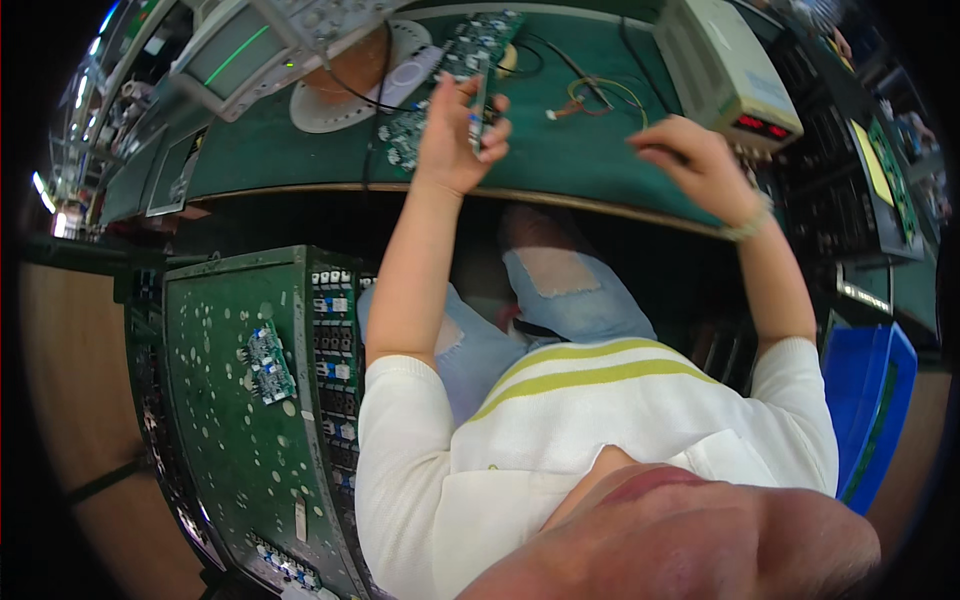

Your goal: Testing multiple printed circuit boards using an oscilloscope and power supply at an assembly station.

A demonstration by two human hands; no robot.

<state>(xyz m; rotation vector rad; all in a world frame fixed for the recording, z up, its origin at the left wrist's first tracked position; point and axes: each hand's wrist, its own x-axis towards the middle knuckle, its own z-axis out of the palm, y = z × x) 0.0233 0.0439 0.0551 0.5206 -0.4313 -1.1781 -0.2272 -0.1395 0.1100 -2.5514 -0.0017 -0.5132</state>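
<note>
My left hand (455, 135) is raised over the green bench mat (570, 150) and grips a long green circuit board (478, 50) by its near end, fingers wrapped around its edge. A second populated board (400, 135) lies on the mat just left of that hand. My right hand (690, 160) rests palm down on the mat further right, fingers bent, with nothing visible in it. A small bundle of yellow and red wires (590, 95) lies between the two hands.
An oscilloscope with a green trace (240, 50) stands at the back left beside a white round plate (340, 100). A beige meter with red digits (730, 70) sits at the back right. A green rack with small boards (260, 400) is at my left, a blue bin (870, 400) at my right.
</note>
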